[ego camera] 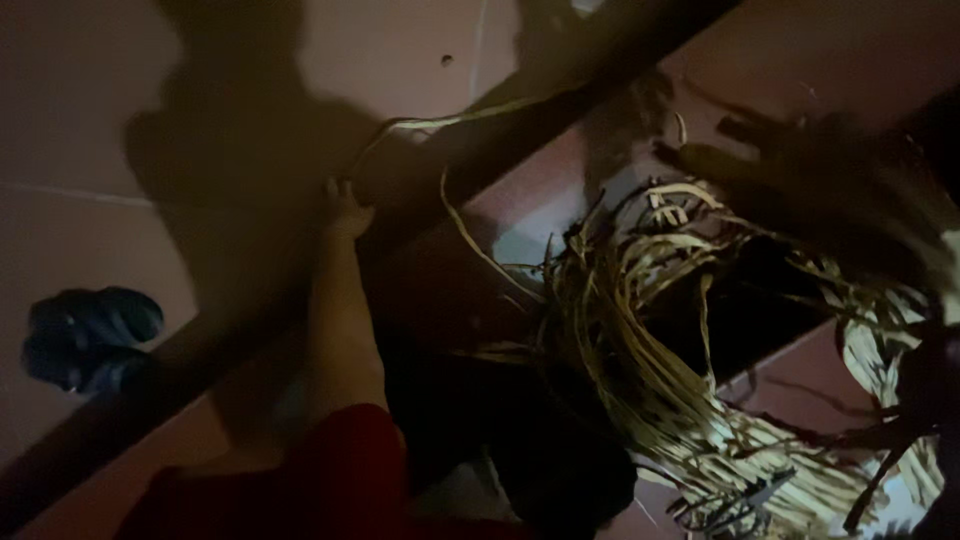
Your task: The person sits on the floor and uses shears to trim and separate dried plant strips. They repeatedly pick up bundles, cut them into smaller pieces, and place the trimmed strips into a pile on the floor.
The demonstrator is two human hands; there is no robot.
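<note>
- The left hand [345, 208] reaches far out, the arm bare below a red sleeve [330, 470], and its fingers are closed in a pinch on the end of a single pale strand [470, 240].
- That strand runs from the pinch up over a dark wooden beam [200, 350], which crosses the tiled floor [80, 120] on a slant, then curves down toward the main bundle.
- The right hand [800, 170] is blurred and in shadow at the upper right, over the top of the bundle; whether it is open or gripping cannot be told.
- The bundle of pale fibre strips [640, 370] lies loose and tangled to the right of the beam, fanning toward the lower right corner of the floor, with a woven or coiled piece [880, 360] at its far right edge.
- A pair of dark blue sandals [85, 335] sits on the floor by its left edge, well apart from the work.
- As a judgement: drawing one strand out goes best with a steady pull along its length and the bundle held down near where the strand leaves it, so neighbouring strips do not drag or knot; the dim light makes snags hard to spot.
</note>
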